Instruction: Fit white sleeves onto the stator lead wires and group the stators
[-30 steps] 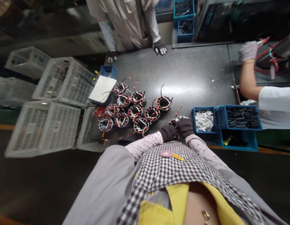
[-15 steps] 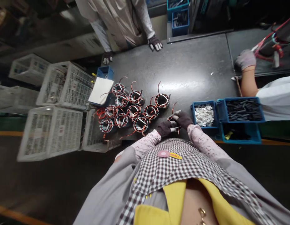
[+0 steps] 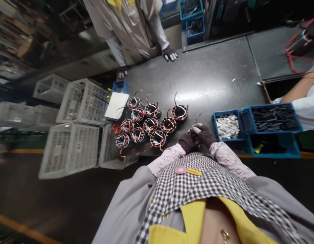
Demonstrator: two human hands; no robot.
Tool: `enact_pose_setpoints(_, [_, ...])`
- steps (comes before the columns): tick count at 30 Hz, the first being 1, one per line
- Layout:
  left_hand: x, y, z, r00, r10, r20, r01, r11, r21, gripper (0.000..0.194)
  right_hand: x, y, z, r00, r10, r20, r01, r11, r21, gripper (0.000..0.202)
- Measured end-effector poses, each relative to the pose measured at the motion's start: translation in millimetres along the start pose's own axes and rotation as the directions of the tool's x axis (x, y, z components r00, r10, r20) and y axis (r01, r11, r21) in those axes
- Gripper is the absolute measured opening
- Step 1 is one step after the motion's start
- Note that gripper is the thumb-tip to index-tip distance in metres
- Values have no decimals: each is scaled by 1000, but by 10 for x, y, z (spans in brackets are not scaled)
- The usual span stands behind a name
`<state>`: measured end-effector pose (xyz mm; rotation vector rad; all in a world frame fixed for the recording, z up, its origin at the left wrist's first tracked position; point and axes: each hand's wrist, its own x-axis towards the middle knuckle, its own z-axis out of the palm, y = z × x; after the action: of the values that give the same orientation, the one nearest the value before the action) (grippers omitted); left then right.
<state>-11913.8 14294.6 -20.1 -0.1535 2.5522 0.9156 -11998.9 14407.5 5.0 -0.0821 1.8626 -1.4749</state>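
Observation:
At the table's near edge, both my gloved hands close around a wound motor stator (image 3: 190, 131), mostly hidden by them; a red-and-black lead sticks up behind it. My left hand (image 3: 187, 142) wraps its left side. My right hand (image 3: 204, 135) lies over its top and right side, fingers curled; the fingertips' exact grip is hidden. To the left stand several more stators, the nearest stator (image 3: 158, 139) among them, upright with white strips inside and red-and-black leads. A blue bin of white pieces (image 3: 227, 126) is right of my right hand.
Another blue bin (image 3: 273, 118) holds black tubes, above a blue tray (image 3: 276, 145). A white sheet (image 3: 117, 105) lies left of the stators, beside plastic crates (image 3: 83, 149). Across the table (image 3: 210, 64) a co-worker's gloved hand (image 3: 170, 54) rests; another person's arm (image 3: 299, 86) is at right.
The camera view has shifted, moving the table and stators rightward in the picture. My hands stay around the stator, now more hidden. The co-worker's arm at right has drawn back toward the picture's edge.

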Motion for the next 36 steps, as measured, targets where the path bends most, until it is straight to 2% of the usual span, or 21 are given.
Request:
enact_pose_setpoints(2, [-6,29,-2,999,11,35,-11,1000,10,44,-153,235,-90,994,6,-111,-10,999,-31,36])
enact_pose_setpoints(3, [-27,38,-21,999,19,40,-19,1000,-4,50,-212,323,-133,992,0,-129,-6,999,-46,33])
enact_pose_setpoints(5, [-105,33,-87,999,36,35,-34,998,-47,58,-278,417,-188,993,-16,-120,7,997,-73,29])
enact_pose_setpoints(7, [-207,-7,-173,999,24,29,-22,998,-62,52,-280,432,-197,995,-10,-102,1,996,-93,26])
enact_pose_setpoints(9, [-309,-77,-267,999,-43,14,43,998,-34,38,-244,435,-183,994,-3,-114,-10,994,-110,25])
enact_pose_setpoints(11, [-387,-152,-363,986,-164,-38,164,986,-17,30,-199,467,-168,993,1,-116,-15,992,-123,24])
enact_pose_setpoints(13, [-426,-192,-443,965,-242,-103,244,970,7,33,-157,527,-161,995,7,-101,-19,993,-119,24])
enact_pose_setpoints(14, [-428,-187,-470,967,-226,-118,233,972,44,38,-137,558,-161,996,10,-90,-21,993,-114,23])
enact_pose_setpoints(15, [-417,-165,-485,980,-171,-104,182,978,105,44,-118,585,-162,997,11,-79,-19,994,-108,23])
enact_pose_setpoints(17, [-360,-80,-479,1000,-20,12,16,965,263,54,-86,614,-169,998,5,-57,-10,995,-98,22])
enact_pose_setpoints(18, [-316,-30,-463,994,28,102,-61,939,337,51,-75,616,-174,999,3,-41,-7,996,-91,21])
enact_pose_setpoints(20, [-214,58,-426,966,45,256,-157,886,436,39,-66,595,-183,1000,-3,1,3,997,-75,23])
enact_pose_setpoints(22, [-117,105,-398,947,26,319,-184,861,475,38,-77,551,-188,1000,-12,9,13,995,-101,27])
enact_pose_setpoints(25, [-25,118,-392,951,-30,309,-120,882,455,38,-119,465,-172,997,8,-77,-25,973,-228,33])
enact_pose_setpoints(27, [-6,116,-421,942,-102,320,-12,941,338,32,-148,414,-143,991,45,-125,-81,951,-298,35])
enact_pose_setpoints(29, [-13,110,-486,916,-123,381,122,992,28,31,-165,380,-114,989,52,-139,-95,941,-324,31])
enact_pose_setpoints(30, [-25,101,-529,907,-109,408,195,965,-174,33,-171,369,-106,990,41,-137,-83,946,-314,28])
enact_pose_setpoints(32, [-65,72,-617,916,-91,390,297,807,-511,36,-184,348,-119,992,37,-123,-59,981,-185,22])
enact_pose_setpoints(34, [-128,34,-667,929,-149,339,348,667,-659,33,-223,309,-174,995,80,-64,-77,996,54,22])
enact_pose_setpoints(36, [-203,10,-644,921,-176,347,381,590,-712,33,-301,234,-255,996,83,44,-92,963,252,30])
